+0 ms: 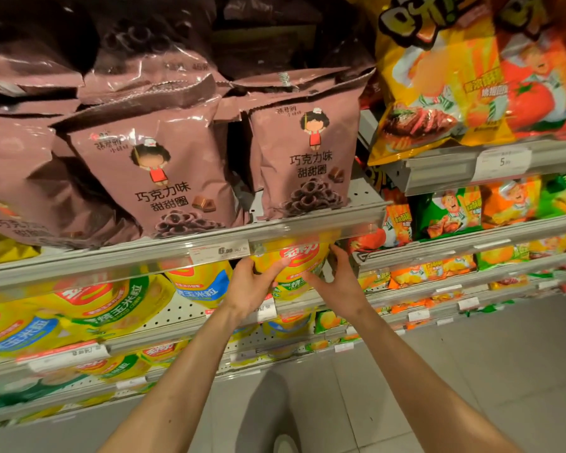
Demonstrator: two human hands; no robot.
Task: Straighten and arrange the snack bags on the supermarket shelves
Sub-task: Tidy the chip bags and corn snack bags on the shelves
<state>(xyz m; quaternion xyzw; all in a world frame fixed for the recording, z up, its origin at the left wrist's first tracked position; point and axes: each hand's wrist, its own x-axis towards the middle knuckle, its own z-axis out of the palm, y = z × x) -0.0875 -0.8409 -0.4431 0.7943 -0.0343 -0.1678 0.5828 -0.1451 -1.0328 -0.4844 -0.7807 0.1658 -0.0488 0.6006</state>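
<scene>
The fingers of the left hand [254,284] are curled round the left edge of a yellow snack bag [296,266], with the thumb lying across its front. The fingers of the right hand [335,279] are spread apart and press on the right side and lower front of the same bag, so the bag is held between both hands. The bag stands at the right end of the second shelf, just under the shelf rail [209,250] with the price tag [221,251], and its top part is hidden behind this rail.

To the left on the same shelf, the other yellow bags [118,299] lie tilted and overlapping, not in a neat row. On the shelf above, two brown chocolate bags [183,178] stand upright and face forward, while the brown bags at the far left [23,178] look crumpled and lean over. The orange and yellow bags [445,80] at upper right hang a little over their shelf edge.

The task seems to be only partly done: one bag is in work now, and many yellow bags and some brown ones are probably still to be straightened.
</scene>
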